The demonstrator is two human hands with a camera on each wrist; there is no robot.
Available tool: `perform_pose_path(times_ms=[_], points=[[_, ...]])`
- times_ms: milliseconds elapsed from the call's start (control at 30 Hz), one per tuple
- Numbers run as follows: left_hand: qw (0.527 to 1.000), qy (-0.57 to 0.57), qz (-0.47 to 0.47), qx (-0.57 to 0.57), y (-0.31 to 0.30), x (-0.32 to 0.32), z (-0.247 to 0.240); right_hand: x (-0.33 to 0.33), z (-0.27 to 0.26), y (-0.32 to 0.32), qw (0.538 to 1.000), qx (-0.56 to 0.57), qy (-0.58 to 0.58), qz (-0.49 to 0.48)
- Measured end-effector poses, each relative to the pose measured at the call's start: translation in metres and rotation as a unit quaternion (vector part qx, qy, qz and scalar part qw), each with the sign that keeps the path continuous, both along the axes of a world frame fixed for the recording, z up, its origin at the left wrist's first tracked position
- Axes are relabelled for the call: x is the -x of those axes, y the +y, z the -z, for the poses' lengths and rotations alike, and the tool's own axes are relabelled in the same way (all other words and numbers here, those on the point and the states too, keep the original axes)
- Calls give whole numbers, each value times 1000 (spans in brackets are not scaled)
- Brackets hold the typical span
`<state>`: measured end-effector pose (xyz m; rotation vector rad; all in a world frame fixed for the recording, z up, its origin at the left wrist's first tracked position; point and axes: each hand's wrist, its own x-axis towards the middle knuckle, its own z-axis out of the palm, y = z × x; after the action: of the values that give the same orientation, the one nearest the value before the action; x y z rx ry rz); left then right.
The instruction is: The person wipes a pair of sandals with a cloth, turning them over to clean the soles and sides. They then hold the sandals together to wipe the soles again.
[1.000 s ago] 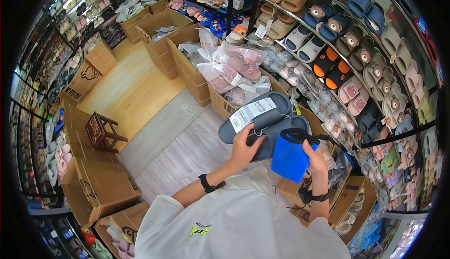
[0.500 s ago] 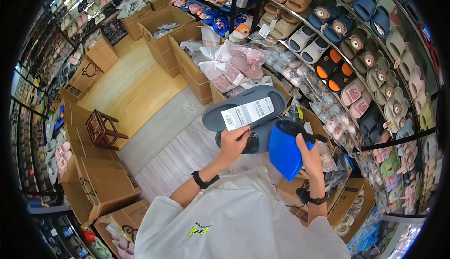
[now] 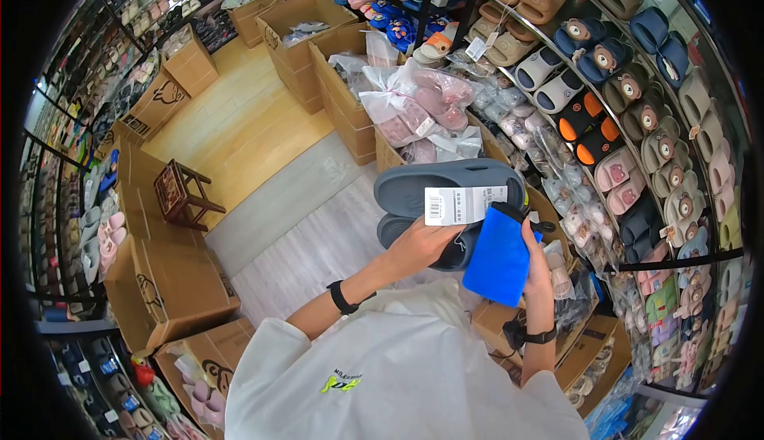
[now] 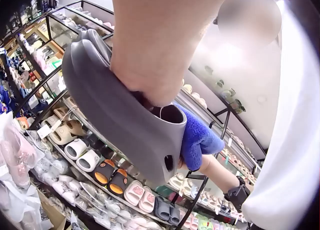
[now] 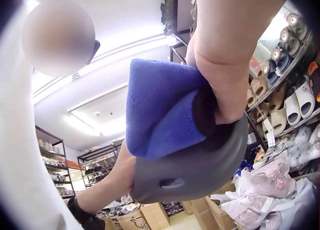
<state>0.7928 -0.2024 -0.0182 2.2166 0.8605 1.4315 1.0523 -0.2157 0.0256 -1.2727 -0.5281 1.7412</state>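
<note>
A pair of dark grey slide slippers (image 3: 398,189) is in my left hand (image 3: 426,245), which grips them near the straps. In the left wrist view the hand overlaps the foot opening of one grey slipper (image 4: 120,115), and its fingertips are hidden. A white tag (image 3: 454,206) with a barcode lies across the upper slipper, just above that hand. My right hand (image 3: 538,265) holds a blue plush cloth (image 3: 497,257) with black trim. The right wrist view shows this cloth (image 5: 160,105) folded over, right against the grey slipper.
Bagged pink slippers (image 3: 414,106) top a carton just beyond the hands. Open cardboard boxes (image 3: 306,42) line the floor, and a wooden stool (image 3: 185,193) stands at the left. Shelves of slippers (image 3: 629,122) rise close on the right.
The head view has swung, so the surroundings sit farther right. The slippers and tag have turned to lie more level, and the blue cloth now overlaps the slippers and the tag's right end.
</note>
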Motion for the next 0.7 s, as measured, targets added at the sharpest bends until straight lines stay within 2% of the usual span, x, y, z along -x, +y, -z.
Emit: perform_pose_path(times_ms=[133, 333, 433, 533, 633, 700], points=[[998, 53, -7, -16, 2, 3, 5, 7, -3, -3, 999, 16, 30, 34], [992, 99, -67, -30, 4, 1, 1, 11, -12, -6, 998, 11, 36, 55], [994, 103, -47, -4, 6, 0, 7, 9, -10, -6, 998, 9, 43, 55], [988, 138, -74, 11, 4, -3, 9, 7, -4, -7, 997, 9, 46, 60], [990, 125, -71, 3, 6, -5, 10, 6, -5, -10, 998, 4, 35, 58], [992, 99, -64, 44, 4, -7, 6, 3, -5, -13, 998, -4, 16, 55]])
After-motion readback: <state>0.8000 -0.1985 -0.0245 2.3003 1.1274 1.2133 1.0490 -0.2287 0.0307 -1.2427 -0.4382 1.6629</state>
